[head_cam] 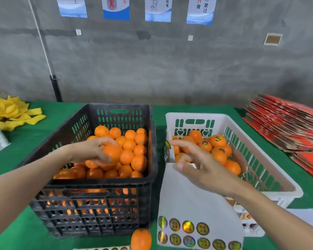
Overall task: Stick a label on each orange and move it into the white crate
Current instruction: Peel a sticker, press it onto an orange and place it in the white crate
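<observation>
A black crate [148, 183] on the left holds several unlabelled oranges. My left hand [94, 150] reaches into it and grips one orange [113, 153] on top of the pile. To the right stands the white crate [271, 157] with several labelled oranges [218, 140]. My right hand [201, 166] hovers over its near left corner, fingers loosely spread, with a round shiny label [168, 144] stuck to the index fingertip. A white label sheet [186, 201] leans against the white crate, with rows of labels along its bottom.
One loose orange [141, 239] lies on the green table [34, 134] in front of the black crate. Yellow foam nets [13, 112] are piled at the far left. A stack of flattened red cartons [287, 123] lies at the right. A grey wall runs behind.
</observation>
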The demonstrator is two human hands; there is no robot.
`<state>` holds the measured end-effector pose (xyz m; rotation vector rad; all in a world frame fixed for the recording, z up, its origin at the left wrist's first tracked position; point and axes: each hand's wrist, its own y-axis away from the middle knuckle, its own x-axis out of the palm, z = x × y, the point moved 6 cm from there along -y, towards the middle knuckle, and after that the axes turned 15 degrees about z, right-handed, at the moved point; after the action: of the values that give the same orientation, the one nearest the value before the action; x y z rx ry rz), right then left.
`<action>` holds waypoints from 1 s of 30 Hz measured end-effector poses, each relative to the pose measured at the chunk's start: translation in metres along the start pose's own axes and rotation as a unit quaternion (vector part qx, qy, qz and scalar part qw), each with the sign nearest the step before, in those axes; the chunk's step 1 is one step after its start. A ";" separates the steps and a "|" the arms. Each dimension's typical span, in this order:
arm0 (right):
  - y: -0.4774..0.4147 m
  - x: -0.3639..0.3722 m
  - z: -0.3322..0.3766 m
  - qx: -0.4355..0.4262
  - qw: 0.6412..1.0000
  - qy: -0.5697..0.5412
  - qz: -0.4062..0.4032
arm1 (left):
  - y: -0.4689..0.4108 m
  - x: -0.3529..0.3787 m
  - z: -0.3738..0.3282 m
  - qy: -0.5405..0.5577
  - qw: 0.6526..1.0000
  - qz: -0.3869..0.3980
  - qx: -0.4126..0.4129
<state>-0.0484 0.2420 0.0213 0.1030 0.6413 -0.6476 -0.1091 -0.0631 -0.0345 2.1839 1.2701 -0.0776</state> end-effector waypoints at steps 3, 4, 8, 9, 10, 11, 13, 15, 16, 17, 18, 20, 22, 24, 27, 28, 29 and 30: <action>0.000 0.000 0.002 -0.014 1.000 0.000 0.000 | 0.013 0.030 -0.035 0.142 0.983 0.038 0.106; 0.001 0.000 0.003 -0.021 1.000 0.001 0.000 | 0.017 0.040 -0.045 0.169 0.976 0.042 0.132; 0.009 0.000 0.010 -0.066 0.998 0.016 0.005 | 0.028 0.076 -0.073 0.307 0.924 0.069 0.215; 0.012 0.001 0.011 -0.077 0.997 0.004 0.016 | 0.030 0.086 -0.079 0.338 0.910 0.077 0.227; 0.015 0.003 0.012 -0.084 0.996 -0.021 0.032 | 0.032 0.095 -0.084 0.368 0.896 0.080 0.233; 0.018 0.006 0.013 -0.086 0.993 -0.062 0.048 | 0.034 0.104 -0.089 0.402 0.880 0.082 0.240; 0.024 0.010 0.015 -0.088 0.981 -0.160 0.070 | 0.037 0.121 -0.096 0.455 0.853 0.073 0.245; 0.029 0.012 0.015 -0.087 0.970 -0.214 0.070 | 0.039 0.138 -0.102 0.471 0.845 0.077 0.243; 0.031 0.013 0.016 -0.085 0.968 -0.227 0.068 | 0.040 0.147 -0.105 0.470 0.846 0.083 0.240; 0.033 0.013 0.017 -0.083 0.966 -0.237 0.065 | 0.040 0.154 -0.106 0.463 0.850 0.085 0.237; 0.034 0.013 0.018 -0.081 0.963 -0.248 0.062 | 0.039 0.159 -0.107 0.453 0.856 0.083 0.235; 0.037 0.012 0.019 -0.072 0.960 -0.265 0.050 | 0.039 0.170 -0.110 0.429 0.868 0.078 0.239; 0.039 0.011 0.017 -0.055 0.963 -0.263 0.033 | 0.037 0.181 -0.114 0.416 0.870 0.073 0.254; 0.040 0.009 0.015 -0.043 0.965 -0.257 0.022 | 0.037 0.187 -0.116 0.387 0.880 0.056 0.271; 0.042 0.006 0.010 -0.034 0.969 -0.244 0.000 | 0.038 0.190 -0.116 0.343 0.895 0.024 0.283; 0.042 0.004 0.008 -0.028 0.972 -0.234 -0.010 | 0.038 0.190 -0.115 0.336 0.898 0.016 0.284; 0.043 0.003 0.006 -0.021 0.974 -0.223 -0.017 | 0.039 0.190 -0.115 0.331 0.900 0.010 0.284; 0.043 0.002 0.006 -0.016 0.976 -0.215 -0.020 | 0.040 0.190 -0.114 0.326 0.902 0.007 0.283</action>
<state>-0.0184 0.2740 0.0204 -0.0805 0.2353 -0.6723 -0.0019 0.1297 0.0128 2.8590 1.7568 0.3698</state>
